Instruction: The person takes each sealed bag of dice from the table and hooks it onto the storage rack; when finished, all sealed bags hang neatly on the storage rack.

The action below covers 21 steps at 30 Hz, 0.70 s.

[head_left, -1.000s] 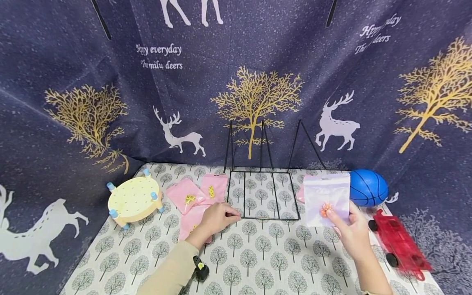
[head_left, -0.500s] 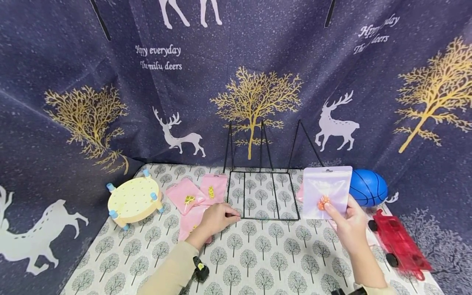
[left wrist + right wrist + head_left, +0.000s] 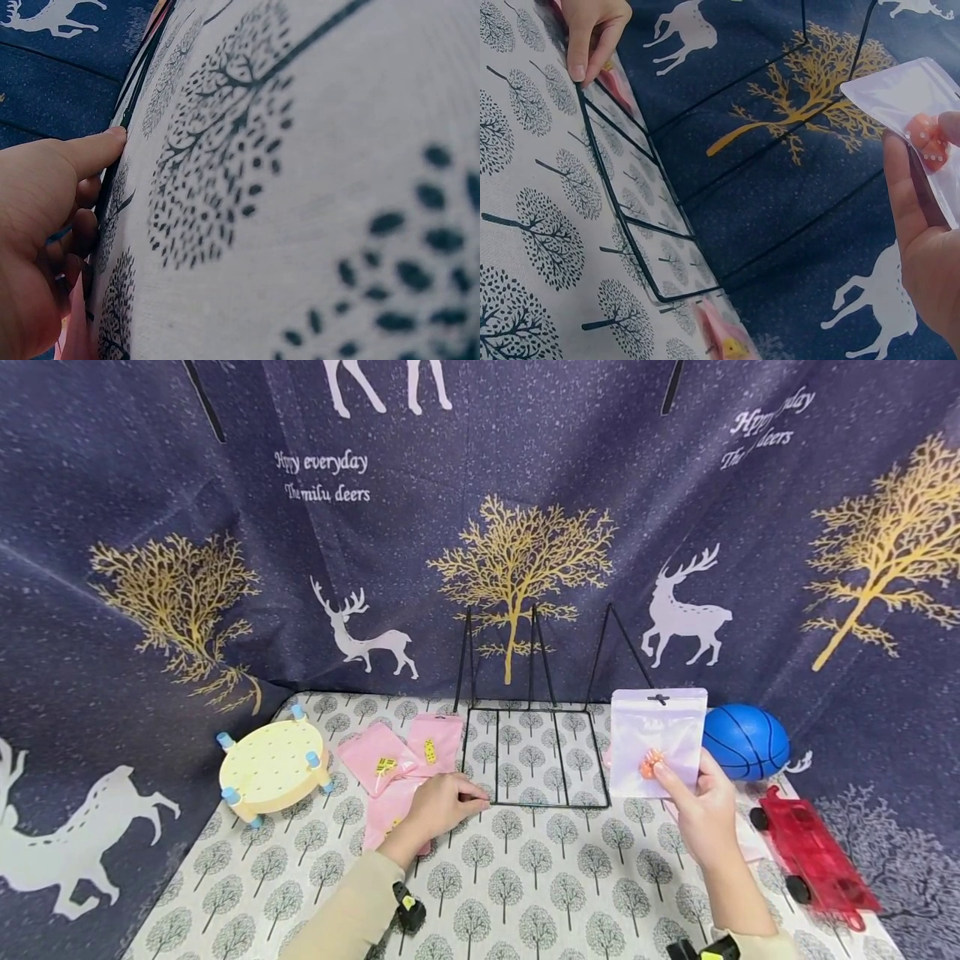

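Note:
A black wire rack (image 3: 551, 806) lies with its frame on the tree-patterned cloth, thin wires rising at its back. My left hand (image 3: 442, 802) pinches its front left corner; in the left wrist view the thumb of that hand (image 3: 45, 210) presses on the wire with fingers curled below. Raised to the right of the rack, a small lilac zip bag (image 3: 645, 718) hangs upright in my right hand (image 3: 708, 818). The thumb presses its front and the fingers are behind it. Inside shows an orange thing with white dots (image 3: 928, 141).
Several pink zip bags (image 3: 375, 756) lie left of the rack. Farther left stands a yellow round stand with blue-tipped legs (image 3: 273, 764). A blue ball (image 3: 750, 743) and a red toy car (image 3: 817, 856) sit at the right. Another pink bag (image 3: 718, 330) lies beyond the rack's right side.
My right hand has lifted the lilac zip bag and brought it slightly left, and the bag now faces me more upright. The left hand stays at the rack's corner.

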Motion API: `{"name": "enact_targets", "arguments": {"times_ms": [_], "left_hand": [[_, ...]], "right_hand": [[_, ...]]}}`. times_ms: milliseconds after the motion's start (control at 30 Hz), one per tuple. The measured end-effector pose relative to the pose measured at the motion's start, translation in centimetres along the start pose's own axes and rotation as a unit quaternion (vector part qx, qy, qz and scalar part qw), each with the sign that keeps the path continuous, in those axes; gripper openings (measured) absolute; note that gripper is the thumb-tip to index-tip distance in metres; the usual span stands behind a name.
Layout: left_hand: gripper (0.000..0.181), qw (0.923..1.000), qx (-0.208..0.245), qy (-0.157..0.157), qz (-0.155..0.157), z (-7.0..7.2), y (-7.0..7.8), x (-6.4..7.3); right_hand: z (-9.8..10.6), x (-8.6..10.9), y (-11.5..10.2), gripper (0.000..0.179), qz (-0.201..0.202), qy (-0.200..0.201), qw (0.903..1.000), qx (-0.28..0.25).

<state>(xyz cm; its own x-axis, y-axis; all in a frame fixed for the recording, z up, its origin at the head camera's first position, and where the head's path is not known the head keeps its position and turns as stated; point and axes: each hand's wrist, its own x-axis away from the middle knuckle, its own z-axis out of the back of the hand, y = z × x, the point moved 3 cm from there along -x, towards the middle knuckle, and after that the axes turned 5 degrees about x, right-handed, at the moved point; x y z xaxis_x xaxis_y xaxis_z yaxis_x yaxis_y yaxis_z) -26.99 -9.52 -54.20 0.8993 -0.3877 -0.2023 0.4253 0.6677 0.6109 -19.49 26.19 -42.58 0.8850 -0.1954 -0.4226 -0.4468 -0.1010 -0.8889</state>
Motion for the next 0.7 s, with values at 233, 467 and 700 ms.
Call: {"name": "enact_targets", "arguments": {"times_ms": [233, 467, 700], "left_hand": [[0.009, 1.0000, 0.003, 0.001, -0.001, 0.1, 0.0, 0.0], [0.010, 1.0000, 0.004, -0.003, 0.004, 0.0, 0.0, 0.0], [0.010, 1.0000, 0.002, -0.001, 0.006, 0.0, 0.0, 0.0]], "right_hand": [[-0.5, -0.8, 0.6, 0.031, -0.021, 0.005, 0.9997, -0.014], [-1.1, -2.0, 1.0, 0.028, -0.047, 0.005, 0.9986, -0.025], [-1.8, -3.7, 1.5, 0.028, -0.058, 0.018, 0.9977, -0.031]]}}
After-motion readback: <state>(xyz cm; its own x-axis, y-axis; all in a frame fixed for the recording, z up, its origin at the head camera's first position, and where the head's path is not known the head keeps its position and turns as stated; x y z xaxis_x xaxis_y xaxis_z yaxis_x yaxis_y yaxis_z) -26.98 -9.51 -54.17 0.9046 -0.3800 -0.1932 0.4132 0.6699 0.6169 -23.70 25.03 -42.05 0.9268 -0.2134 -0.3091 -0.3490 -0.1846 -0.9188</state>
